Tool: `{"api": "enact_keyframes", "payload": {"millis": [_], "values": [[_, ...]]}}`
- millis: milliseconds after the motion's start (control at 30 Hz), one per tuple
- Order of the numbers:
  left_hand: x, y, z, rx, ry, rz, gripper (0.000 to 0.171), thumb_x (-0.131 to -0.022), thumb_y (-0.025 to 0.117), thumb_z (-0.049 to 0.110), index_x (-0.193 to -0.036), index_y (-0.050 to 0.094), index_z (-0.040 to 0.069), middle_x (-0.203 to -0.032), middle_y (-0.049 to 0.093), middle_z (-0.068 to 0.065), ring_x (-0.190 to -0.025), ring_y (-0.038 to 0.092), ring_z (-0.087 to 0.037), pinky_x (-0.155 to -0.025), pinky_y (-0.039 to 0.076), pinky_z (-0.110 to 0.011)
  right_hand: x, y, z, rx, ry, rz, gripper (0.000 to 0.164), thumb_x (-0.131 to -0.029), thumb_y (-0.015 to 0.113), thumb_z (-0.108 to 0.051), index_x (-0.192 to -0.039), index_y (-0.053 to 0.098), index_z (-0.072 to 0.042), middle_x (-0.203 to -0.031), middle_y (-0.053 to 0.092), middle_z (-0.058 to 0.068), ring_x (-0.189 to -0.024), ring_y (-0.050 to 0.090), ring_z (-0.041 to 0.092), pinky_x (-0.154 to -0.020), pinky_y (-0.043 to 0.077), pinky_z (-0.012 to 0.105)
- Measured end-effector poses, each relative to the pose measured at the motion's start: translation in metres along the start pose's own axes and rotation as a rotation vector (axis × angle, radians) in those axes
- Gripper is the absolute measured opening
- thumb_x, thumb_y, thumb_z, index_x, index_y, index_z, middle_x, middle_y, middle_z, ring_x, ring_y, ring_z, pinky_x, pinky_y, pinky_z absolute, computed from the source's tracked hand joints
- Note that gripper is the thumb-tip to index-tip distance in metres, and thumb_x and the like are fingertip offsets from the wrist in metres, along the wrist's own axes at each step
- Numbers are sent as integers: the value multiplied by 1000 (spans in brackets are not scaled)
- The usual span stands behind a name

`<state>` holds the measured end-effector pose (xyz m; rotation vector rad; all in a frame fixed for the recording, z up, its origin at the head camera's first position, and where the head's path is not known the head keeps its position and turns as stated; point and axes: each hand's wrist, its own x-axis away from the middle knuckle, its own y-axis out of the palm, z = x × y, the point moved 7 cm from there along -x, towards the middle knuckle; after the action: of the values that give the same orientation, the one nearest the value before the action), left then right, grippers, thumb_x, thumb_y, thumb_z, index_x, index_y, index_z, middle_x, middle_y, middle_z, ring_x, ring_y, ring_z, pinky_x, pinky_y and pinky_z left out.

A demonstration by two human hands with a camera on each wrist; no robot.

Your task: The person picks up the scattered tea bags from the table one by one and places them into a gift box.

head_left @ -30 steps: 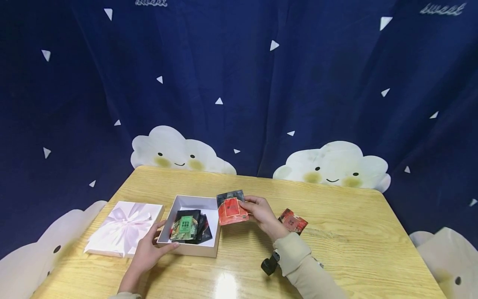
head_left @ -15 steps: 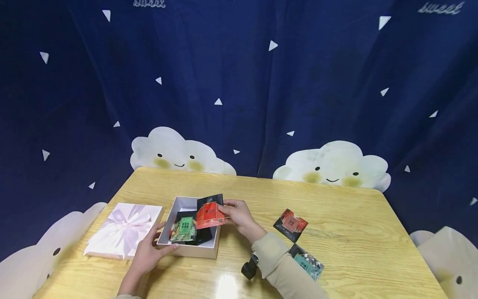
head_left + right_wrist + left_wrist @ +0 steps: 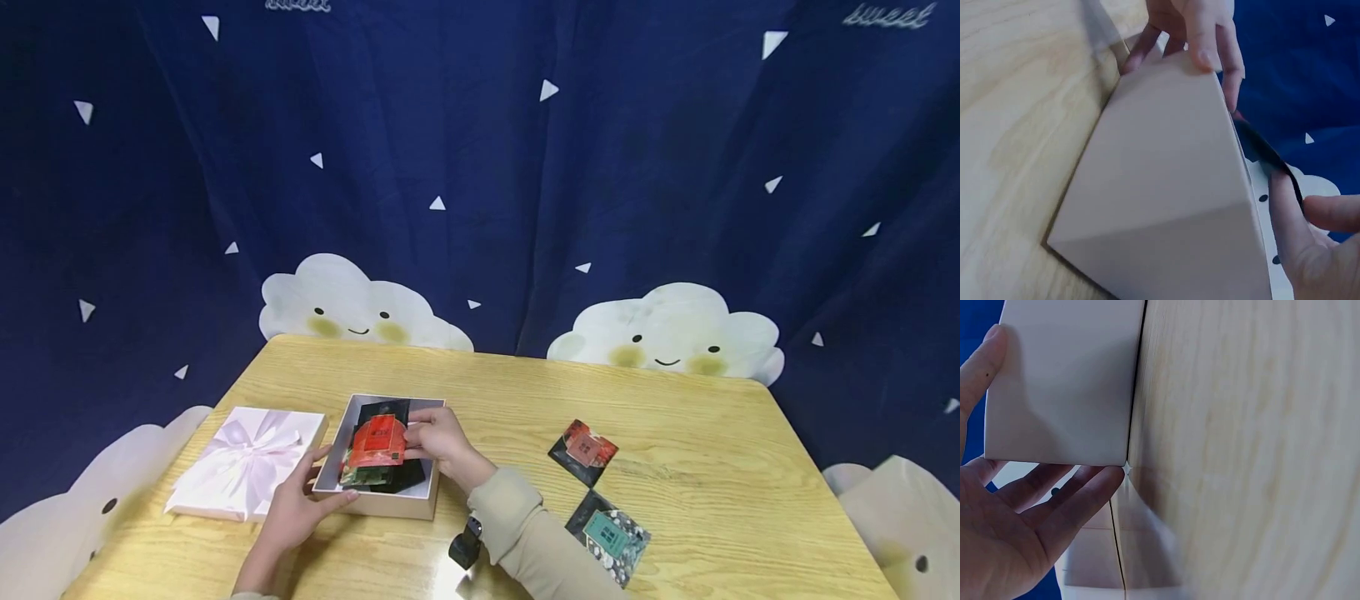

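Note:
My right hand point(image 3: 441, 437) pinches a red and black packet point(image 3: 377, 440) by its right edge, over the open white box point(image 3: 435, 497). In the right wrist view, the thumb and a finger of the right hand point(image 3: 1319, 244) hold the dark edge of the packet point(image 3: 1269, 153). Beneath it in the box lie a green-labelled packet point(image 3: 367, 476) and other dark packets point(image 3: 407, 475), partly covered. My left hand point(image 3: 295, 506) holds the box's front left corner, its thumb along the front wall and its fingers against the left side, as the left wrist view also shows.
A white lid point(image 3: 247, 462) with a pale pink ribbon bow lies left of the box. To the right, a red-labelled packet point(image 3: 583, 452) and a teal-labelled packet point(image 3: 609, 537) rest on the wooden table point(image 3: 720, 467). A dark blue curtain point(image 3: 480, 167) hangs behind.
My right hand has carried the red and black packet leftward, from beside the box to over its contents. The arm has uncovered the packets on the right. The left hand stays at the corner.

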<state>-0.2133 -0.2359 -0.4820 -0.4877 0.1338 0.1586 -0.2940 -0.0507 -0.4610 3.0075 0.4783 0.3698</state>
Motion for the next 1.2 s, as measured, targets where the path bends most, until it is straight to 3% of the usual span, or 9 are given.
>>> {"api": "enact_keyframes", "payload": {"millis": [233, 433, 633, 867, 1200], "values": [[1, -2, 0, -9, 13, -2, 73, -65, 81, 9, -127, 44, 0, -102, 59, -29, -85, 62, -33, -64, 49, -24, 5, 11, 1, 2, 33, -89, 52, -79, 51, 19, -129, 37, 16, -112, 54, 30, -93, 60, 37, -70, 52, 34], [0, -4, 2, -38, 11, 5, 72, -65, 82, 11, -126, 46, 0, -102, 60, -28, -84, 61, -31, -64, 49, -26, 11, 2, -5, -8, -16, -131, 43, -77, 58, 15, -119, 48, 15, -107, 56, 28, -87, 62, 33, -72, 52, 38], [1, -2, 1, -31, -1, 1, 72, -65, 82, 11, -126, 46, 1, -101, 61, -26, -84, 62, -30, -64, 48, -25, 20, -12, -3, 1, -27, -171, 38, -77, 61, 11, -113, 51, 16, -93, 63, 20, -72, 61, 16, -74, 50, 43], [-1, 1, 0, -21, -2, -4, 72, -65, 82, 12, -127, 46, 2, -102, 61, -25, -84, 61, -29, -64, 48, -25, 30, -33, -9, 35, -50, -185, 37, -76, 64, 6, -111, 54, 11, -83, 65, 9, -69, 62, 15, -70, 52, 39], [2, 0, 2, -34, -22, -32, 75, -67, 81, 13, -129, 42, 0, -108, 57, -30, -92, 60, -35, -67, 49, -24, 46, -70, -10, 138, -67, -222, 43, -76, 67, 2, -115, 52, 13, -86, 63, 9, -71, 62, 15, -73, 50, 45]]}}
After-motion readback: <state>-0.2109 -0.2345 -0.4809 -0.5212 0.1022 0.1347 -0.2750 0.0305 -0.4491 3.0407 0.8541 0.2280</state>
